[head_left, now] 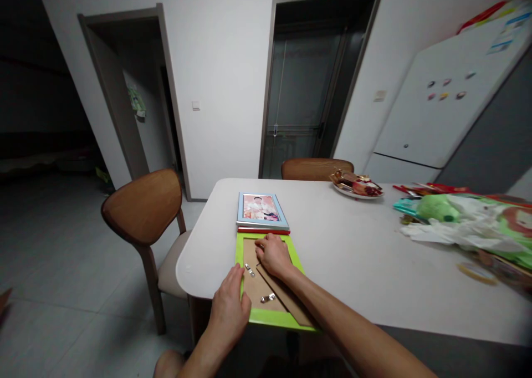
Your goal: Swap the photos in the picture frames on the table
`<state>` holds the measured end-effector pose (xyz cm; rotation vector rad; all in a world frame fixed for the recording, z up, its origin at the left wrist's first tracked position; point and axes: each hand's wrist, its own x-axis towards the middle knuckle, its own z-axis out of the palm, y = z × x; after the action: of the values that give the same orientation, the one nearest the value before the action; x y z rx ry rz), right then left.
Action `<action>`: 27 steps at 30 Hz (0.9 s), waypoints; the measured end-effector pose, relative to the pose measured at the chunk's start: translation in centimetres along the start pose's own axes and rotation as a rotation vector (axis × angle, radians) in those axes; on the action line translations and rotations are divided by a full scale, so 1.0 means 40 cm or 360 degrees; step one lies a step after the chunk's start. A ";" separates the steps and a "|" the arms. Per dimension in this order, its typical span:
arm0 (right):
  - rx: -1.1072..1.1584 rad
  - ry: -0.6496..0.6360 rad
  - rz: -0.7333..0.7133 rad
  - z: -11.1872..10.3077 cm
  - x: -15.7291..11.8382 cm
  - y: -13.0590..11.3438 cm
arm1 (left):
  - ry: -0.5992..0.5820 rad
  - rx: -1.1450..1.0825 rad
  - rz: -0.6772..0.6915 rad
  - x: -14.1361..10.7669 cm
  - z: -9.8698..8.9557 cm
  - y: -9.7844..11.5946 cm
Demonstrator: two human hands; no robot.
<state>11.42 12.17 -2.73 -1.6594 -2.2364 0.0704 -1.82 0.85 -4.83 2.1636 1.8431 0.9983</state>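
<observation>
A lime-green picture frame (270,317) lies back side up at the near edge of the table. Its brown backing board (257,286) carries small metal clips (268,298) and a long cardboard stand leg (286,297), partly under my right forearm. My left hand (229,305) grips the frame's left edge, thumb apart from the fingers. Over the upper part of the backing, my right hand (274,254) has its fingers bent and pinched together; what they hold is hidden. Just beyond lies a blue picture frame (262,223) with a photo, on top of a red frame (261,230).
The white table (328,245) has a rounded left corner. A plate of wrapped food (357,185) stands at the far side, and a heap of bags and wrappers (465,217) covers the right. Wooden chairs stand left (145,212) and behind (318,169).
</observation>
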 end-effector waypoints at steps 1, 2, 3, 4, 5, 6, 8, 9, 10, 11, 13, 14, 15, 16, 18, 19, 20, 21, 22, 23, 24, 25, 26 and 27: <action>0.0010 -0.0009 -0.0006 0.004 0.001 0.000 | 0.0000 0.0000 0.0001 0.001 -0.002 0.001; 0.0020 -0.0015 -0.0014 0.006 0.002 0.000 | 0.0002 -0.0001 0.0000 0.002 -0.003 0.002; 0.0030 -0.0017 -0.0024 0.007 0.002 0.000 | 0.0002 -0.0001 -0.0003 0.003 -0.004 0.004; 0.0040 -0.0017 -0.0037 0.007 0.001 0.000 | 0.0003 -0.0001 -0.0008 0.004 -0.005 0.005; 0.0050 -0.0016 -0.0053 0.005 0.001 0.000 | 0.0005 0.0000 -0.0015 0.004 -0.005 0.006; 0.0060 -0.0014 -0.0073 0.002 0.000 0.000 | 0.0010 0.0000 -0.0021 0.004 -0.004 0.007; 0.0081 -0.0017 -0.0118 -0.006 -0.001 -0.002 | 0.0026 -0.0009 -0.0028 0.003 -0.001 0.010; 0.0091 -0.0020 -0.0141 -0.010 -0.001 -0.003 | 0.0037 -0.0013 -0.0033 0.002 0.001 0.011; 0.0100 -0.0022 -0.0163 -0.015 -0.002 -0.006 | 0.0046 -0.0017 -0.0036 0.001 0.003 0.011; 0.0107 -0.0023 -0.0183 -0.020 -0.003 -0.009 | 0.0055 -0.0020 -0.0040 0.001 0.004 0.012; 0.0120 -0.0016 -0.0212 -0.032 -0.009 -0.013 | 0.0071 -0.0027 -0.0043 0.000 0.007 0.010; 0.0123 -0.0012 -0.0223 -0.040 -0.016 -0.014 | 0.0077 -0.0033 -0.0040 0.000 0.008 0.008; 0.0133 0.0000 -0.0234 -0.048 -0.025 -0.012 | 0.0081 -0.0044 -0.0036 -0.001 0.009 0.006; 0.0148 0.0019 -0.0243 -0.057 -0.037 -0.007 | 0.0085 -0.0054 -0.0033 -0.001 0.010 0.004; 0.0190 0.0058 -0.0252 -0.075 -0.071 0.010 | 0.0087 -0.0076 -0.0030 -0.001 0.011 0.001; 0.0207 0.0060 -0.0247 -0.084 -0.091 0.021 | 0.0089 -0.0084 -0.0035 -0.001 0.012 0.000; 0.0215 0.0038 -0.0242 -0.091 -0.112 0.032 | 0.0089 -0.0090 -0.0040 -0.002 0.013 0.001; 0.0213 -0.0002 -0.0240 -0.097 -0.132 0.041 | 0.0089 -0.0092 -0.0047 -0.002 0.014 0.003; 0.0205 -0.0054 -0.0241 -0.102 -0.149 0.049 | 0.0087 -0.0092 -0.0057 -0.003 0.016 0.006; 0.0204 -0.0102 -0.0248 -0.105 -0.163 0.053 | 0.0084 -0.0090 -0.0069 -0.003 0.016 0.009; 0.0214 -0.0136 -0.0251 -0.106 -0.173 0.056 | 0.0082 -0.0088 -0.0080 -0.004 0.017 0.013; 0.0236 -0.0156 -0.0246 -0.107 -0.179 0.056 | 0.0079 -0.0088 -0.0092 -0.004 0.017 0.017; 0.0266 -0.0162 -0.0230 -0.108 -0.180 0.055 | 0.0074 -0.0091 -0.0103 -0.004 0.017 0.021; 0.0294 -0.0162 -0.0205 -0.109 -0.178 0.053 | 0.0067 -0.0097 -0.0113 -0.004 0.016 0.024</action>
<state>16.48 5.42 -0.96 -1.4423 -2.3268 0.3254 -0.68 0.68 -4.91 2.0431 1.8681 1.0786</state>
